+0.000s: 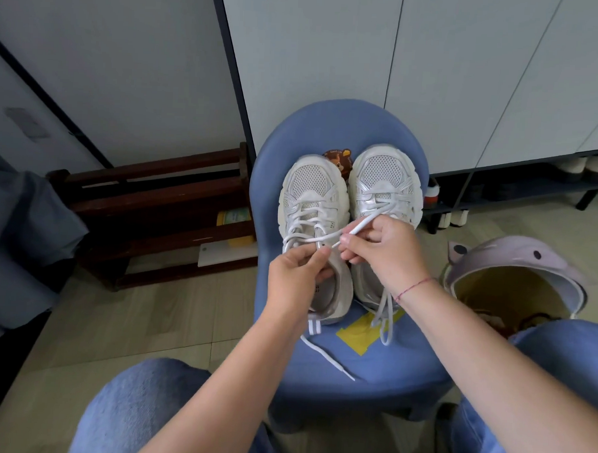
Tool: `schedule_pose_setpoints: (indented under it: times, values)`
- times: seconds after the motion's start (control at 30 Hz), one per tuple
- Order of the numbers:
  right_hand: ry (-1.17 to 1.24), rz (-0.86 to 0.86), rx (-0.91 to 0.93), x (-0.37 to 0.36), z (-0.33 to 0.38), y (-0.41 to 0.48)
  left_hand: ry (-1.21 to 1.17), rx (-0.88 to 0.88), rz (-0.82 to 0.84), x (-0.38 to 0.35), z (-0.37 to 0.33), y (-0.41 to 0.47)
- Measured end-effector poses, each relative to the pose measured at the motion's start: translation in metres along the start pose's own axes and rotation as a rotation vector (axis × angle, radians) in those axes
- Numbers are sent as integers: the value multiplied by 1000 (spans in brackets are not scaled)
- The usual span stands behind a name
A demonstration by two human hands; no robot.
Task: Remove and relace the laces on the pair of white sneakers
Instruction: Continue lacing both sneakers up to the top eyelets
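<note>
White and meshed, the left sneaker (310,206) and right sneaker (383,182) sit side by side, toes away, on a blue chair (274,177). The left sneaker shows crossings through most of its eyelets. The left hand (293,277) pinches its lace (324,237) by the collar, and the right hand (385,254) pinches the same strand a little further along, taut between them. One free end (326,356) lies across the seat. The right sneaker is threaded at its lower eyelets, its ends (384,319) hanging slack over a yellow tape patch (358,336).

I judge the job midway (whether this strand is going in or coming out, I cannot tell), and neither shoe is tied. Beside the chair a lilac helmet-like shell (515,256) lies open side up, with something pale and dark inside, half hidden by a knee (566,344).
</note>
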State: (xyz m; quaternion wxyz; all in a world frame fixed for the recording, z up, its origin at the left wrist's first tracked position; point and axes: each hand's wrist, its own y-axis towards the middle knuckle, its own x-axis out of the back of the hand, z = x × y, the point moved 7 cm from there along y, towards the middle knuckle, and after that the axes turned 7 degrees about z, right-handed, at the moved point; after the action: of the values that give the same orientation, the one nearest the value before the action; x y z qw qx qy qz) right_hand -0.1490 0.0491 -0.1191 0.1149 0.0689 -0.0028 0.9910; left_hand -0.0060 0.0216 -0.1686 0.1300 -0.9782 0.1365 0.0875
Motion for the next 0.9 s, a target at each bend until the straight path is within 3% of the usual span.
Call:
schedule_pose_setpoints:
  times: [0.4, 0.6, 0.9]
  values:
    - [-259, -104, 106, -8, 5, 6, -13, -44, 90, 0, -6, -7]
    - [-205, -220, 93, -1, 2, 5, -2, -56, 95, -7, -7, -7]
    - [-196, -250, 122, -6, 6, 5, -24, -45, 88, -6, -7, -6]
